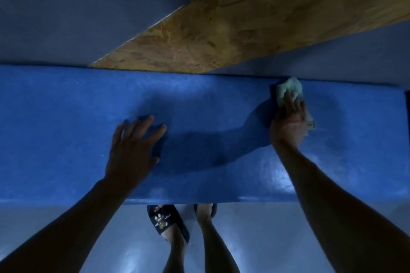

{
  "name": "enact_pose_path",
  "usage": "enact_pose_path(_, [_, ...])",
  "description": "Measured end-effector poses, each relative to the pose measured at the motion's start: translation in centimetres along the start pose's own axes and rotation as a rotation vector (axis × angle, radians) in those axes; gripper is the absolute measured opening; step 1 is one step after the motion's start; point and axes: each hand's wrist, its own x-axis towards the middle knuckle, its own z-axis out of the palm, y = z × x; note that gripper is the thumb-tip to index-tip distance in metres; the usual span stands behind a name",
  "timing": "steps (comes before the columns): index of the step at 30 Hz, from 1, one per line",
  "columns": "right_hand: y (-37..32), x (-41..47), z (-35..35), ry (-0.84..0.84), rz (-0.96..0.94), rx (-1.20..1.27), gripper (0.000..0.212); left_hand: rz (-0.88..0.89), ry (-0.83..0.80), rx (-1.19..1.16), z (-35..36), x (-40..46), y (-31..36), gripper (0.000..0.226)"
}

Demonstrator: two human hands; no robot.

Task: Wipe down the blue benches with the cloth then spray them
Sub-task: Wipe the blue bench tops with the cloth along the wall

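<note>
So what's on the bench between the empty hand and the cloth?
Nothing in the head view: only bare blue bench, with the right arm's shadow across it, lies between the left hand and the cloth under the right hand.

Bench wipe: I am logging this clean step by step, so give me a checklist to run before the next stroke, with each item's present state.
1. Cloth in the right hand: ok, fingers curl over it.
2. Cloth against the blue bench: ok, pressed near the far edge.
3. Left hand bracing: ok, fingers spread flat on the bench top.
4. Path to the left free of objects: ok, except the left hand itself.
5. Spray bottle ready for later: cannot tell, none in view.
6. Footing: ok, feet in sandals on the floor below the near edge.
</note>
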Motion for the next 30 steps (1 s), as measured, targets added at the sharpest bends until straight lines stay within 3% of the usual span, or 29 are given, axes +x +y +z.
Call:
enact_pose_path(2, [-3.4, -1.1, 2.1, -0.011, -0.047, 0.068, 0.050, -0.009, -0.012, -0.001, 0.4, -0.1, 0.2, 0.095])
enact_pose_path(6, [-9.7, -3.3, 5.1, -0.164, -0.630, 0.066, 0.046, -0.013, 0.003, 0.019, 1.0, -0.1, 0.3, 0.097])
enact_pose_path(9, [-8.4, -0.2, 3.2, -0.325, -0.954, -0.058, 0.054, 0.013, 0.042, 0.045, 0.9, -0.1, 0.5, 0.095])
enact_pose_path(11, [-4.1, 3.5, 1.1, -0.327, -0.944, -0.163, 0.057, 0.015, 0.064, 0.051, 0.7, 0.0, 0.6, 0.094])
enact_pose_path(14, [2.9, 7.6, -2.9, -0.221, -0.651, -0.217, 0.043, 0.002, 0.070, 0.042, 0.7, 0.0, 0.8, 0.094])
enact_pose_path(16, [4.9, 7.6, -4.0, -0.204, -0.551, -0.203, 0.046, 0.007, 0.072, 0.029, 0.8, 0.0, 0.8, 0.093])
enact_pose_path(20, [0.1, 3.9, -0.1, -0.036, -0.085, -0.005, 0.057, 0.031, 0.104, 0.038, 1.1, 0.0, 0.8, 0.092])
enact_pose_path(22, [-4.9, 0.6, 2.2, 0.008, -0.004, 0.058, 0.056, 0.029, 0.099, 0.032, 1.1, -0.1, 0.6, 0.093])
enact_pose_path(24, [-8.8, -2.2, 3.5, -0.054, -0.172, 0.093, 0.054, 0.022, 0.080, 0.026, 1.2, -0.1, 0.5, 0.093])
enact_pose_path(26, [-9.7, -3.9, 3.6, -0.200, -0.481, 0.102, 0.048, 0.014, 0.082, 0.027, 1.1, -0.1, 0.6, 0.094])
enact_pose_path(28, [-7.8, -2.4, 2.4, -0.309, -0.777, 0.065, 0.050, 0.019, 0.094, 0.028, 1.1, -0.2, 0.7, 0.097])
enact_pose_path(30, [-4.0, 0.3, 1.1, -0.340, -0.897, -0.037, 0.053, 0.028, 0.101, 0.030, 1.1, -0.2, 0.6, 0.101])
